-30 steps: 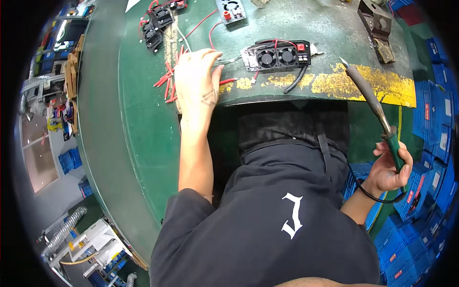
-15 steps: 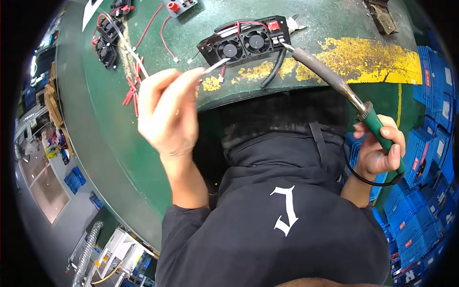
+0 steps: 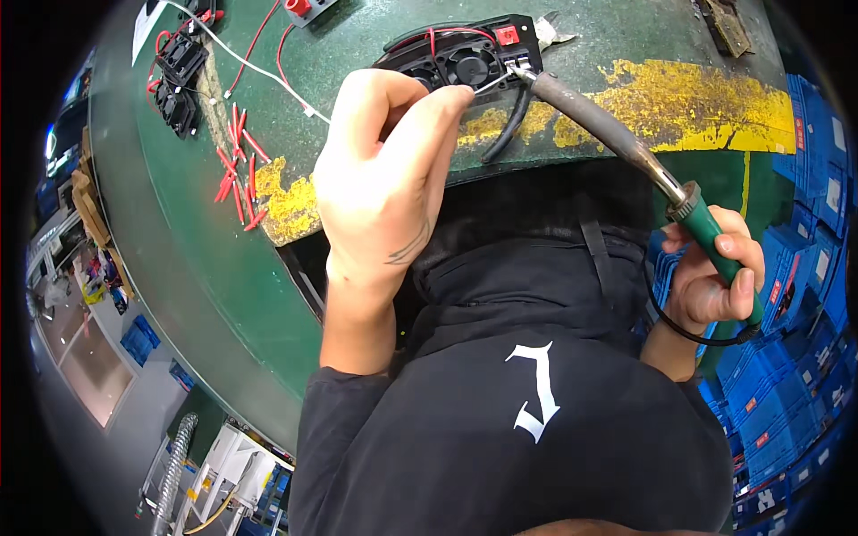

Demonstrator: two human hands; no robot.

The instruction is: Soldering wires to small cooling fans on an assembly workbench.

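Pinched between the fingertips of my left hand [image 3: 380,183] is a thin silvery solder wire [image 3: 237,58]. Its short end reaches to the terminals at the right end of a black panel with two small fans [image 3: 472,67]. My right hand [image 3: 715,277] is wrapped round the green handle of a soldering iron [image 3: 597,118], whose tip rests at those same terminals, close to the wire's end. A red switch [image 3: 508,35] sits above the terminals. The left fan is partly hidden behind my left fingers. A thick black cable [image 3: 506,136] hangs from the panel toward the bench edge.
Short red pieces [image 3: 237,170] lie on the green bench [image 3: 268,339] at left, below several black fans [image 3: 179,80]. A grey box with a red knob [image 3: 299,7] stands at the top. A metal block [image 3: 726,29] lies at far right. Blue crates [image 3: 760,357] are stacked beyond the bench.
My left hand has moved right and up, bringing the solder wire's end from beside the left fan to the terminals at the iron's tip. The right hand has hardly moved.
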